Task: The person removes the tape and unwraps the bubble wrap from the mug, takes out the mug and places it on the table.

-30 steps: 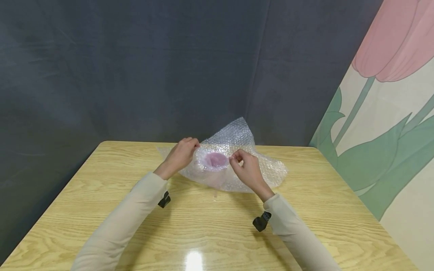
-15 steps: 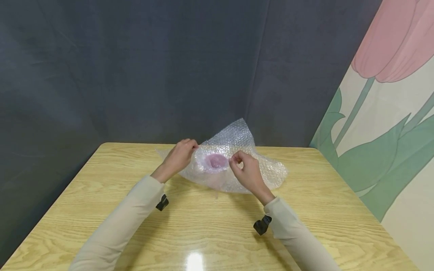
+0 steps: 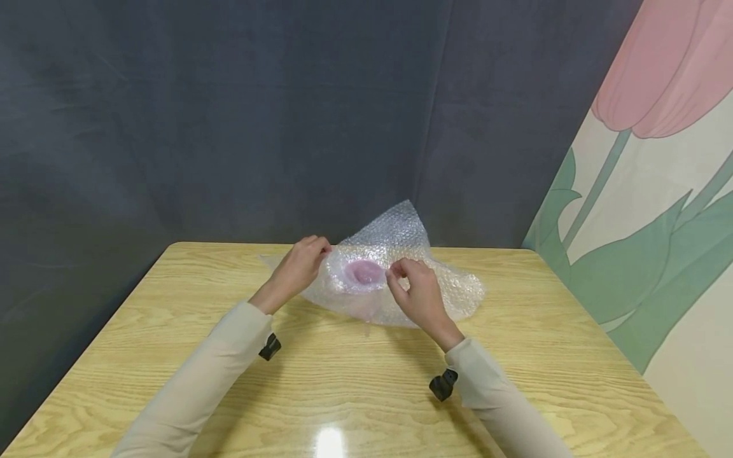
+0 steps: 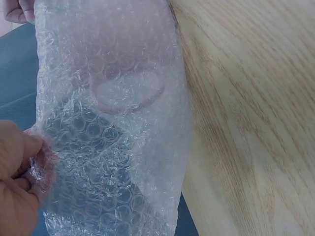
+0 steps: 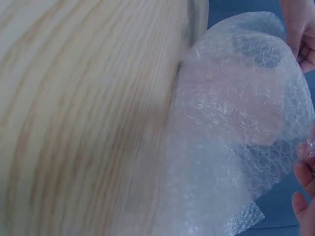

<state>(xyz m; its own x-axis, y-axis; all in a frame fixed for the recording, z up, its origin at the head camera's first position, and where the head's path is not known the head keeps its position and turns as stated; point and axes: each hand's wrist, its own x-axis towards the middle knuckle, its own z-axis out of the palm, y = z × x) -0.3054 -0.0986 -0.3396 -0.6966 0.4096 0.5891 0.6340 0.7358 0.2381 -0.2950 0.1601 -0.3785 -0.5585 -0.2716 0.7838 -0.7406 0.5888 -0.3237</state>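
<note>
A pink mug (image 3: 365,272) stands on the wooden table inside a sheet of bubble wrap (image 3: 389,228). Its mouth shows from above, and its looped handle (image 4: 129,109) is seen through the clear layer in the left wrist view. My left hand (image 3: 300,266) pinches the wrap's edge at the mug's left rear. On the other side my right hand (image 3: 417,289) pinches the wrap near the rim, thumb and forefinger forming a ring. In the right wrist view, the mug's pink body (image 5: 236,103) is blurred by the bubbles.
One corner of the wrap stands up behind the mug; another part spreads rightward on the table (image 3: 355,388). A dark curtain (image 3: 286,121) hangs behind the table's far edge. A tulip-patterned wall (image 3: 647,254) is at the right.
My left hand has shifted slightly left and toward me, with the wrap edge still pinched. My right hand and the mug have stayed nearly in place.
</note>
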